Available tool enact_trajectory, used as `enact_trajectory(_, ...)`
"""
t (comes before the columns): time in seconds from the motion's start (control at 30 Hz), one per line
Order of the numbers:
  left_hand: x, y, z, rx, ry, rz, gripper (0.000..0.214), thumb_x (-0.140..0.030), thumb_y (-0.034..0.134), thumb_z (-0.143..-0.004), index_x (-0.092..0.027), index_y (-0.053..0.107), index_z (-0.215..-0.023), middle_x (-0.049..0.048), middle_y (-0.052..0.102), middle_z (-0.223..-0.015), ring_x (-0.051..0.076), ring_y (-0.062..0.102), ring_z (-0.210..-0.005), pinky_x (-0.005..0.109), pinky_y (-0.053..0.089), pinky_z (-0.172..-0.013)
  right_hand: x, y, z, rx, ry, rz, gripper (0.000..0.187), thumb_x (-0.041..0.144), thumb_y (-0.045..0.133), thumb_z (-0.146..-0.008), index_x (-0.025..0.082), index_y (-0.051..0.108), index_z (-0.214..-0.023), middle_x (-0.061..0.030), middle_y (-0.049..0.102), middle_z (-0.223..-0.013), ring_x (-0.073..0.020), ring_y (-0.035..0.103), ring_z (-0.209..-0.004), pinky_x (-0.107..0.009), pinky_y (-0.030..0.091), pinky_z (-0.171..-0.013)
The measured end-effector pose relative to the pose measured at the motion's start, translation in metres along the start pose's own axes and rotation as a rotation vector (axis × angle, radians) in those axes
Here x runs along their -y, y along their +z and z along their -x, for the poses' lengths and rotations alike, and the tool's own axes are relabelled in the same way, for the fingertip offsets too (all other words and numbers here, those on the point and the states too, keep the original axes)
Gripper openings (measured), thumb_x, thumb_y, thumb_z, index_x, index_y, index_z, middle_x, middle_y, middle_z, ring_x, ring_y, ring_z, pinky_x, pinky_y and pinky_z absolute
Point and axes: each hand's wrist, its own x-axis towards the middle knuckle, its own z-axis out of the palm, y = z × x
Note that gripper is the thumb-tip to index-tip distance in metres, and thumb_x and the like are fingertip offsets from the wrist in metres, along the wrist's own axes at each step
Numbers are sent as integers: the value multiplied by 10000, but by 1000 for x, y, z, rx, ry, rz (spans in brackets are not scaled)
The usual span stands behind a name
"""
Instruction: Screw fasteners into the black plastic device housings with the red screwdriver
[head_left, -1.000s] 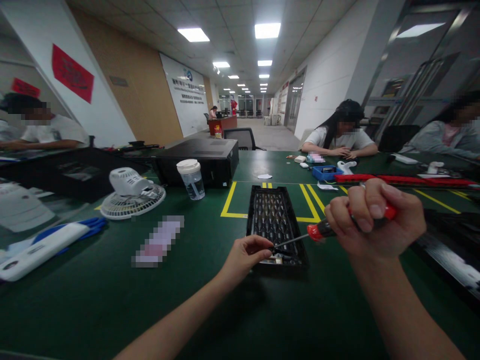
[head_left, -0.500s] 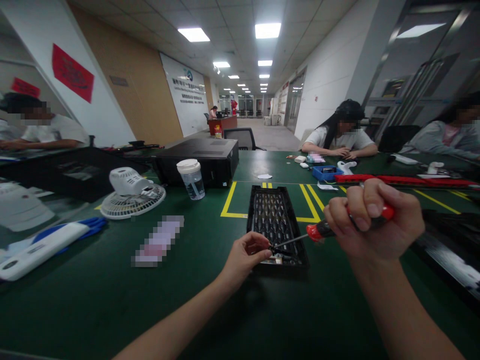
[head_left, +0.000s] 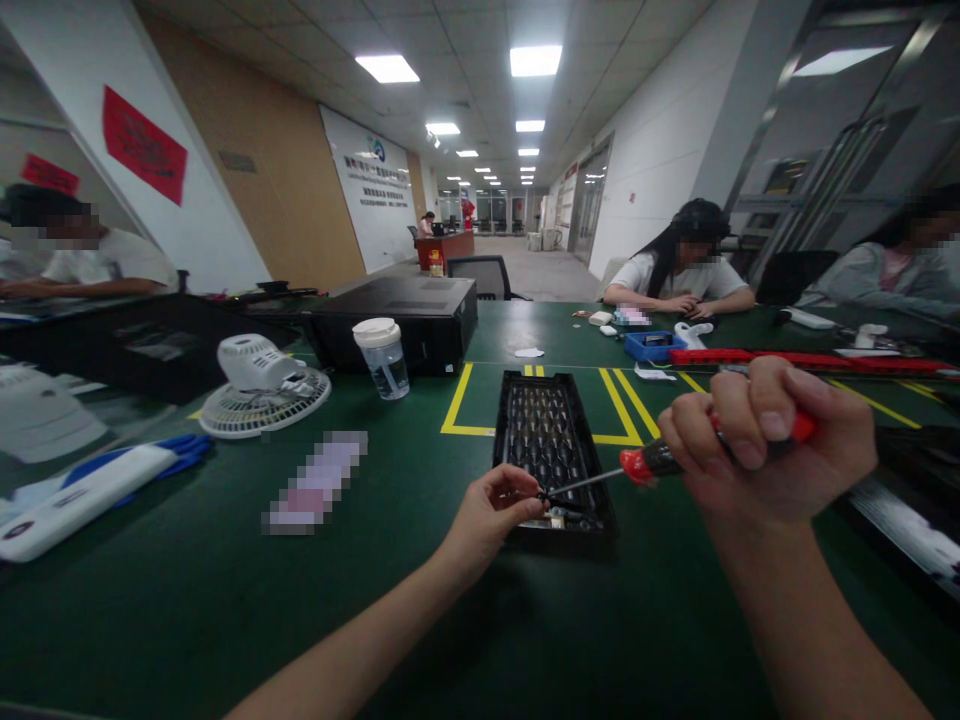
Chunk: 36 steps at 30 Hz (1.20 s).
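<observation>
A screwdriver (head_left: 652, 462) with a red and black handle is gripped in my right hand (head_left: 772, 440). Its thin metal shaft slants down to the left, and the tip reaches the fingertips of my left hand (head_left: 491, 510). There my thumb and fingers are pinched together around something small and dark that I cannot make out. Below lies a black plastic tray-like part (head_left: 546, 425) with rows of oval hollows. At its near end, close to the left fingertips, are a small pale piece and some dark fittings.
A white fan head (head_left: 266, 390), a lidded cup (head_left: 382, 358) and a black computer case (head_left: 397, 315) stand on the green table. Blue gloves (head_left: 184, 455) lie at left, a blue box (head_left: 657, 346) and red strip (head_left: 750, 362) at right. Co-workers sit opposite and to both sides.
My right hand has shifted to the right and slightly back with the screwdriver, whose tip stays near my left fingertips. The left hand has hardly moved.
</observation>
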Motion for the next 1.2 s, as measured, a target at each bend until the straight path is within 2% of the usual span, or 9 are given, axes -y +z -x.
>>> enact_trajectory(0.27, 0, 1, 1, 10, 5, -43, 244, -220, 726, -611, -151, 564, -780, -9, 611, -784, 111, 594, -744, 259, 496, -739, 2, -1, 2, 117, -28, 9, 336, 314, 426, -770, 182, 412, -462, 34, 332, -353, -92, 380, -278, -228, 308, -289)
enact_trajectory(0.53, -4, 1, 3, 13, 32, -253, 177, -208, 708, -630, -149, 599, -757, -9, 625, -762, 114, 597, -726, 261, 499, -724, 0, 3, 4, 140, -39, 56, 326, 328, 426, -773, 191, 469, -481, 18, 396, -381, -96, 393, -287, -226, 310, -290)
enact_trajectory(0.77, 0, -1, 1, 61, 62, -213, 196, -175, 683, -650, -156, 587, -820, 1, 633, -841, 119, 605, -763, 269, 500, -740, 1, 3, 3, 147, -35, 37, 304, 309, 398, -771, 188, 519, -520, 15, 414, -394, -106, 401, -304, -238, 314, -293)
enact_trajectory(0.9, -5, -6, -3, 95, 65, -226, 266, -167, 679, -645, -159, 568, -887, 22, 633, -904, 126, 610, -766, 279, 495, -737, 1, 2, 2, 136, -32, 39, 307, 322, 397, -777, 188, 512, -525, 15, 406, -396, -99, 390, -313, -230, 316, -304)
enact_trajectory(1.0, -11, -16, -9, 37, 127, -317, 278, -219, 662, -671, -158, 566, -925, 29, 632, -893, 131, 605, -775, 262, 485, -718, 1, 1, 0, 142, -41, 52, 327, 370, 384, -776, 195, 513, -531, 12, 397, -401, -102, 379, -321, -230, 307, -303)
enact_trajectory(1.1, -13, -29, -18, -83, 212, -417, 220, -323, 520, -789, -155, 570, -921, 31, 635, -833, 134, 611, -756, 262, 482, -698, -2, 1, -1, 131, -27, 58, 306, 385, 397, -756, 196, 511, -544, 11, 402, -422, -104, 392, -340, -233, 311, -320)
enact_trajectory(1.2, -11, -43, -26, -181, 283, -565, 207, -317, 515, -783, -169, 589, -907, 33, 647, -868, 153, 617, -815, 282, 478, -761, -8, 4, -3, 125, -1, 56, 262, 364, 416, -734, 192, 507, -559, 9, 417, -453, -108, 414, -361, -238, 319, -337)
